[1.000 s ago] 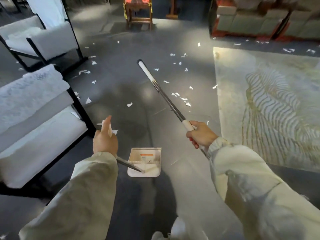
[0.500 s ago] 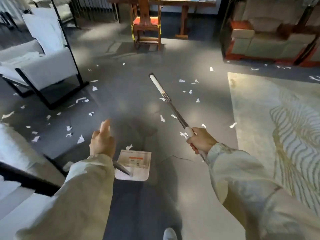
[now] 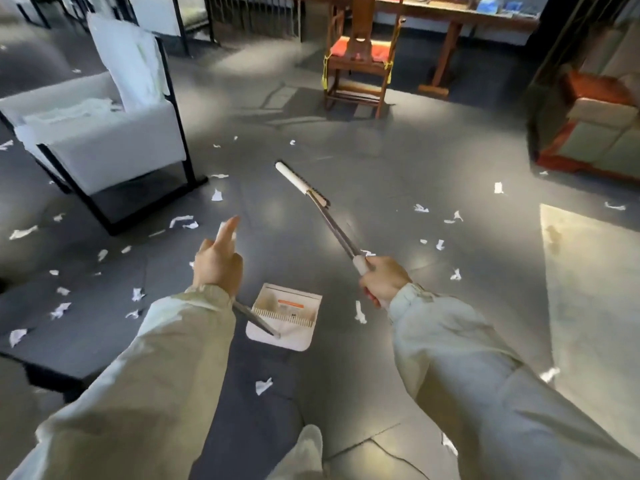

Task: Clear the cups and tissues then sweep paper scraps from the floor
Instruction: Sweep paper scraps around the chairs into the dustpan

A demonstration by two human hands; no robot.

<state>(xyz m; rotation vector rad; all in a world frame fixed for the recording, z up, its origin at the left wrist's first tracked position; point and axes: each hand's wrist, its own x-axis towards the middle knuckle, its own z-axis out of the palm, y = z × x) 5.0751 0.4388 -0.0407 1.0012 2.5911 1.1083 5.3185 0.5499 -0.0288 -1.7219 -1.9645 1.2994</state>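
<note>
Beige-sleeved, holding the dustpan [image 3: 284,317] by its thin handle in the curled left hand [image 3: 218,263], index finger raised; gripping the broom pole [image 3: 332,223] in the closed right hand [image 3: 382,280], just right of the dustpan; leaving white paper scraps [image 3: 263,385] lying all around the dustpan, one just on its near side

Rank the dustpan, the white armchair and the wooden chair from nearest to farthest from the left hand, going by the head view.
1. The dustpan: just below and to the right of the left hand, which grips its handle.
2. The white armchair: ahead on the left side of the floor.
3. The wooden chair: far ahead, at the back of the room.
</note>
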